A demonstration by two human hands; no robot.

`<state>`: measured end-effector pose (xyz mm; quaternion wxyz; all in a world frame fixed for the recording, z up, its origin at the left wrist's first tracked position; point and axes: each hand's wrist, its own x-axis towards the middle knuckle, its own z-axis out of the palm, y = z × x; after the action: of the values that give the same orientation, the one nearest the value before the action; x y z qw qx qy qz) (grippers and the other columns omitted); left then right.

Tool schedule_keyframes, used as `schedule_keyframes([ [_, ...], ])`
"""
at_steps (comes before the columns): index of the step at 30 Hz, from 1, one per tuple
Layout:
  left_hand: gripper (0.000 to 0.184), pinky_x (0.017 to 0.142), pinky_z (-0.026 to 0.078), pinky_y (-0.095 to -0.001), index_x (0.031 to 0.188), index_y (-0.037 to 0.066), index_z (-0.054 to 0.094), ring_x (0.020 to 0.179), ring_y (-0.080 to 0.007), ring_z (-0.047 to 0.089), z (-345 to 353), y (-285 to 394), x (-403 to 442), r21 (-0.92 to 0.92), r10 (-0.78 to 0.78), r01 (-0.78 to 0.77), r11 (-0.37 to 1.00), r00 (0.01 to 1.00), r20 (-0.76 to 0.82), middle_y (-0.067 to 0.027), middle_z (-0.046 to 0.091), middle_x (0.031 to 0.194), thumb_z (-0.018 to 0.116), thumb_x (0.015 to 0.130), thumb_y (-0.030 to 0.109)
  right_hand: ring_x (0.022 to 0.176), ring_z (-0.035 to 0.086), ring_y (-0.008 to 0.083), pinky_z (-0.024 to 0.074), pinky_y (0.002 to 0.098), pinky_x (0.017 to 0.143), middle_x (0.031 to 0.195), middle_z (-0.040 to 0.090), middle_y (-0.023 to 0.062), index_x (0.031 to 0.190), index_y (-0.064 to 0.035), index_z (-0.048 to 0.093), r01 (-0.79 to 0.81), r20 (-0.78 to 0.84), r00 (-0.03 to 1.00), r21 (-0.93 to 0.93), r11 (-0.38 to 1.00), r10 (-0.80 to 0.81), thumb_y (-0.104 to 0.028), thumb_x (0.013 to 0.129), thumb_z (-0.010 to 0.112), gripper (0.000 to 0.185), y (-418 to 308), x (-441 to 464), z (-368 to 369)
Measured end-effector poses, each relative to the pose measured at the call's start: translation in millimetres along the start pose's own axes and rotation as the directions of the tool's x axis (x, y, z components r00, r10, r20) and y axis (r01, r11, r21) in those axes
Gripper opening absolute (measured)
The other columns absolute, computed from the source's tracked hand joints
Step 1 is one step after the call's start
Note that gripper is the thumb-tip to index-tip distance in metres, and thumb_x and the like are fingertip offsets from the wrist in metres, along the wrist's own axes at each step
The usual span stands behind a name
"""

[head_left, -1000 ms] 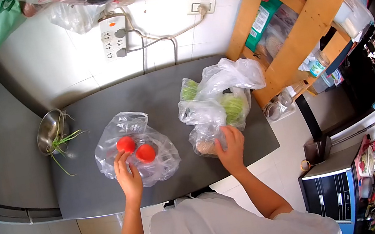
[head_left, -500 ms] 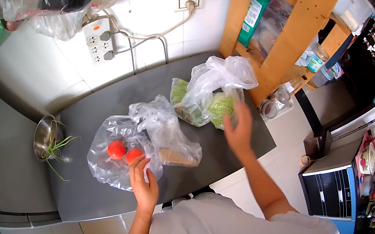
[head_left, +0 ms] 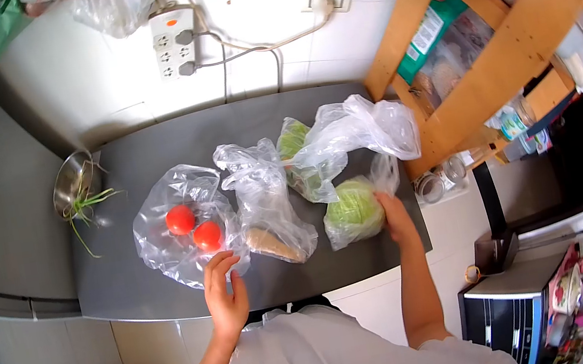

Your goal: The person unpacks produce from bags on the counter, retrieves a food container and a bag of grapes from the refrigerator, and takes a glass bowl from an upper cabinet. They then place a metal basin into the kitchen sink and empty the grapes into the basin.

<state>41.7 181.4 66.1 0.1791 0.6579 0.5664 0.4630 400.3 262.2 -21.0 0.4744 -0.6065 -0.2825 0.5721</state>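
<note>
A pale green cabbage in a clear plastic bag sits at the right part of the grey counter. My right hand grips its right side, the fingers partly hidden behind the bag. Over the counter's front edge, my left hand is open with slightly curled fingers, close to the lower edge of a clear plastic bag. Two red tomatoes, one behind the other, lie on that bag. Between tomatoes and cabbage is another clear bag with a tan, elongated item inside.
Behind the cabbage lie bagged leafy greens and a crumpled white bag. A metal bowl with green onion stalks stands at the left. The wooden shelf and glass jars border the right; a power strip hangs on the wall.
My right hand has taken hold of the cabbage and brought it nearer the front, apart from the other greens. My left hand stays near the tomatoes. The camera view has shifted slightly.
</note>
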Motion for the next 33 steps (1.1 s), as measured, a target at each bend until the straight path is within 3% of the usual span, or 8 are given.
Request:
schedule_keyframes([
  [6, 0.028, 0.085, 0.045, -0.0362, 0.100, 0.002, 0.057, 0.098, -0.0311, 0.056, -16, 7, -13, 0.093, -0.091, 0.097, 0.991, 0.993, -0.069, -0.0154, 0.056, 0.107, 0.050, 0.076, -0.011, 0.098, 0.053, 0.0154, 0.0400, 0.0283, 0.085, 0.106, 0.060, 0.0098, 0.109, 0.0052, 0.058, 0.111, -0.107, 0.987, -0.112, 0.988, -0.123, -0.033, 0.090, 0.053, 0.043, 12, -14, 12],
  [10, 0.030, 0.084, 0.045, -0.0371, 0.100, 0.004, 0.058, 0.096, -0.0329, 0.056, -47, 2, -36, 0.148, -0.141, 0.167, 0.975, 0.975, -0.172, -0.0154, 0.057, 0.104, 0.052, 0.074, -0.010, 0.106, 0.051, 0.0228, 0.0383, 0.0326, 0.093, 0.116, 0.054, 0.0152, 0.115, 0.0065, 0.052, 0.295, -0.218, 0.865, -0.505, 0.811, -0.451, -0.030, 0.092, 0.050, 0.043, 23, -11, -1],
  [15, 0.027, 0.093, 0.043, -0.0313, 0.107, 0.001, 0.054, 0.104, -0.0205, 0.055, -100, -29, -96, -0.180, -0.445, 0.406, 0.896, 0.826, -0.347, -0.0097, 0.056, 0.109, 0.051, 0.081, -0.007, 0.113, 0.048, 0.0283, 0.0379, 0.0347, 0.098, 0.127, 0.046, 0.0193, 0.125, 0.0061, 0.043, 0.448, -0.203, 0.417, -0.802, 0.395, -0.886, -0.022, 0.094, 0.047, 0.042, -7, -21, 16],
  [20, 0.024, 0.094, 0.042, -0.0293, 0.111, 0.000, 0.050, 0.107, -0.0166, 0.054, -174, -65, -178, -0.521, -0.659, 0.421, 0.742, 0.602, -0.452, -0.0076, 0.056, 0.109, 0.049, 0.087, -0.002, 0.095, 0.055, 0.0275, 0.0447, 0.0366, 0.085, 0.109, 0.056, 0.0181, 0.119, 0.0047, 0.045, 0.812, 0.151, 0.310, -0.556, 0.179, -0.939, -0.012, 0.094, 0.049, 0.031, -33, -96, 182],
  [21, 0.024, 0.094, 0.042, -0.0293, 0.111, 0.000, 0.050, 0.107, -0.0166, 0.054, -193, -68, -204, -0.520, -0.656, 0.412, 0.749, 0.572, -0.492, -0.0076, 0.056, 0.109, 0.049, 0.087, -0.002, 0.098, 0.054, 0.0277, 0.0450, 0.0364, 0.084, 0.110, 0.056, 0.0181, 0.118, 0.0055, 0.047, 0.853, 0.265, 0.133, -0.521, -0.026, -0.955, -0.013, 0.091, 0.053, 0.033, -33, -158, 244],
  [23, 0.026, 0.088, 0.045, -0.0277, 0.111, 0.001, 0.052, 0.103, -0.0169, 0.056, -223, -84, -247, -0.529, -0.642, 0.366, 0.765, 0.504, -0.579, -0.0081, 0.056, 0.108, 0.049, 0.086, 0.001, 0.111, 0.050, 0.0268, 0.0391, 0.0329, 0.097, 0.121, 0.050, 0.0180, 0.124, 0.0063, 0.043, 0.947, 0.359, 0.321, -0.120, 0.297, -0.876, -0.018, 0.097, 0.043, 0.037, 2, -168, 304],
  [25, 0.025, 0.091, 0.043, -0.0274, 0.110, 0.001, 0.052, 0.102, -0.0142, 0.055, -258, -90, -294, -0.623, -0.686, 0.295, 0.724, 0.399, -0.608, -0.0061, 0.057, 0.106, 0.050, 0.085, 0.000, 0.107, 0.051, 0.0229, 0.0396, 0.0309, 0.095, 0.114, 0.054, 0.0149, 0.122, 0.0044, 0.045, 0.908, 0.520, 0.374, -0.036, 0.418, -0.768, -0.015, 0.097, 0.040, 0.032, 38, -204, 376],
  [33, 0.020, 0.092, 0.042, -0.0258, 0.105, 0.002, 0.053, 0.100, -0.0124, 0.053, -362, -86, -456, -0.672, -0.668, 0.091, 0.735, -0.075, -0.741, -0.0049, 0.057, 0.104, 0.052, 0.085, 0.001, 0.108, 0.052, 0.0189, 0.0388, 0.0303, 0.096, 0.112, 0.055, 0.0122, 0.122, 0.0011, 0.047, 0.809, 0.942, -0.019, 0.210, 0.548, -0.334, -0.012, 0.096, 0.043, 0.030, 140, -379, 595],
])
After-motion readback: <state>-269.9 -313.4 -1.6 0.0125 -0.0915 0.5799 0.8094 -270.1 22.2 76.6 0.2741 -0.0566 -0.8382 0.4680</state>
